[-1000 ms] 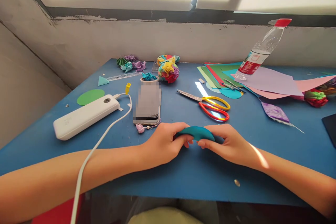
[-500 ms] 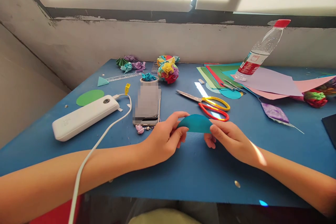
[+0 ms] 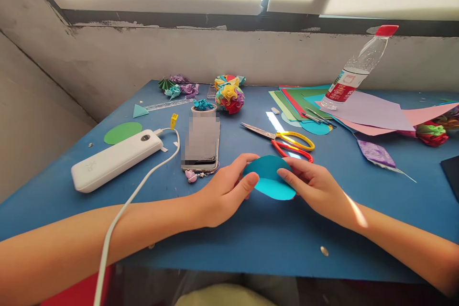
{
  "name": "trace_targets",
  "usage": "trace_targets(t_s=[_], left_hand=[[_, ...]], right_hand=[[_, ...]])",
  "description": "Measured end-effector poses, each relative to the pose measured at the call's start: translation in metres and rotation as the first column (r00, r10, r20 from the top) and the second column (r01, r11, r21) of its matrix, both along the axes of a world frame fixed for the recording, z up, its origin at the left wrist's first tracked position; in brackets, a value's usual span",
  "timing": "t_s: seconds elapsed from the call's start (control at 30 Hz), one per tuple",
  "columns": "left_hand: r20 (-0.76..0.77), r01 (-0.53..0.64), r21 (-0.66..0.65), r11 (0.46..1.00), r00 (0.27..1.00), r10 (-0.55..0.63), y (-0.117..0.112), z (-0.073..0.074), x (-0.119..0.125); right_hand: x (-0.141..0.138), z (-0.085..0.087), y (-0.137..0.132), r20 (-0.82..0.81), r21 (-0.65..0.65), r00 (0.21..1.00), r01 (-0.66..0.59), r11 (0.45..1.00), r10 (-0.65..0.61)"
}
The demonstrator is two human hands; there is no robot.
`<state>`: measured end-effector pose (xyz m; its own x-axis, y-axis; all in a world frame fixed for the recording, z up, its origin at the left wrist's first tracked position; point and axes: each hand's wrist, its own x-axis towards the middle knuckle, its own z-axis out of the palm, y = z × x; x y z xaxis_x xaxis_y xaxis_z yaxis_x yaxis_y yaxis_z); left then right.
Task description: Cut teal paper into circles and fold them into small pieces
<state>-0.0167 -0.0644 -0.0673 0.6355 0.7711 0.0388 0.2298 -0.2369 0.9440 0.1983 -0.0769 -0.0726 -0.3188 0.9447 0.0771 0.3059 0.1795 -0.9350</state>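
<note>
Now both hands, left (image 3: 224, 191) and right (image 3: 315, 186), pinch the teal paper disc (image 3: 270, 178) between them.

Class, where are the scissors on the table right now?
The scissors lie mid-table, just beyond the teal paper circle, right of the phone.

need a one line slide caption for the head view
Left hand and right hand hold a creased teal paper circle open above the blue table, near the scissors.

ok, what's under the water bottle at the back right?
The water bottle leans on a lilac sheet topping a fan of colored paper sheets. The lower sheets are mostly covered; whatever lies beneath them is hidden.
</note>
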Motion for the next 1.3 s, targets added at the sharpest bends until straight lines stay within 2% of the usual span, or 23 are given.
trace_targets(t_s=[0.17, 0.23, 0.27, 0.3, 0.33, 0.37, 0.4, 0.43, 0.47, 0.5, 0.6, 0.7, 0.77, 0.83, 0.9, 0.97, 1.0, 1.13, 1.3], left_hand=[[0.096, -0.041, -0.235, 0.971, 0.993, 0.065, 0.006, -0.005, 0.007], [0.103, -0.073, -0.277, 0.958, 0.989, 0.106, 0.009, -0.006, 0.007], [0.104, -0.101, -0.295, 0.950, 0.985, 0.137, 0.010, -0.006, 0.007], [0.106, -0.127, -0.317, 0.940, 0.980, 0.169, 0.011, -0.005, 0.006], [0.113, -0.143, -0.342, 0.929, 0.975, 0.192, 0.012, -0.005, 0.005], [0.126, -0.144, -0.366, 0.919, 0.971, 0.203, 0.012, -0.004, 0.005], [0.146, -0.132, -0.382, 0.915, 0.969, 0.201, 0.013, -0.004, 0.004], [0.165, -0.111, -0.388, 0.915, 0.968, 0.188, 0.012, -0.004, 0.004], [0.179, -0.091, -0.385, 0.918, 0.969, 0.171, 0.012, -0.004, 0.004], [0.188, -0.079, -0.374, 0.924, 0.969, 0.159, 0.011, -0.004, 0.004], [0.167, -0.089, -0.326, 0.941, 0.975, 0.150, 0.009, -0.007, 0.006], [0.145, -0.096, -0.313, 0.945, 0.978, 0.148, 0.009, -0.009, 0.008], [0.141, -0.102, -0.308, 0.946, 0.978, 0.151, 0.009, -0.010, 0.009], [0.128, -0.122, -0.298, 0.947, 0.978, 0.167, 0.008, -0.009, 0.009], [0.120, -0.113, -0.279, 0.954, 0.981, 0.152, 0.008, -0.008, 0.009], [0.148, -0.048, -0.257, 0.965, 0.985, 0.088, 0.006, -0.005, 0.008], [0.169, -0.004, -0.250, 0.968, 0.985, 0.047, 0.005, -0.004, 0.007], [0.199, 0.086, -0.237, 0.968, 0.979, -0.038, 0.003, -0.002, 0.006], [0.156, -0.026, -0.212, 0.977, 0.986, 0.060, 0.003, -0.007, 0.010]], right_hand=[[-0.001, -0.004, -0.002, -0.004, 0.048, 0.999, 0.035, 0.998, -0.035], [0.005, -0.006, 0.001, 0.047, 0.193, 0.999, -0.004, 0.981, -0.005], [0.009, -0.006, 0.004, 0.105, 0.321, 0.994, -0.065, 0.945, 0.032], [0.013, -0.006, 0.008, 0.189, 0.468, 0.980, -0.151, 0.871, 0.069], [0.017, -0.006, 0.011, 0.305, 0.614, 0.948, -0.268, 0.743, 0.091], [0.021, -0.005, 0.014, 0.429, 0.713, 0.901, -0.383, 0.587, 0.068], [0.024, -0.003, 0.017, 0.522, 0.758, 0.853, -0.466, 0.456, 0.003], [0.026, -0.001, 0.019, 0.584, 0.771, 0.810, -0.529, 0.354, -0.059], [0.026, 0.001, 0.019, 0.618, 0.770, 0.778, -0.570, 0.289, -0.114], [0.026, 0.004, 0.019, 0.635, 0.765, 0.758, -0.593, 0.251, -0.149], [0.024, 0.008, 0.016, 0.659, 0.751, 0.727, -0.627, 0.208, -0.191], [0.021, 0.007, 0.012, 0.662, 0.749, 0.717, -0.626, 0.215, -0.220], [0.020, 0.003, 0.009, 0.646, 0.762, 0.734, -0.599, 0.246, -0.212], [0.017, -0.001, 0.007, 0.605, 0.779, 0.778, -0.535, 0.328, -0.170], [0.014, -0.005, 0.005, 0.532, 0.775, 0.839, -0.428, 0.465, -0.114], [0.010, -0.008, 0.004, 0.438, 0.752, 0.892, -0.297, 0.588, -0.110], [0.008, -0.009, 0.004, 0.395, 0.745, 0.909, -0.232, 0.625, -0.134], [0.001, -0.009, 0.005, 0.294, 0.724, 0.937, -0.089, 0.685, -0.188], [-0.004, -0.006, 0.004, 0.219, 0.580, 0.964, -0.002, 0.814, -0.153]])
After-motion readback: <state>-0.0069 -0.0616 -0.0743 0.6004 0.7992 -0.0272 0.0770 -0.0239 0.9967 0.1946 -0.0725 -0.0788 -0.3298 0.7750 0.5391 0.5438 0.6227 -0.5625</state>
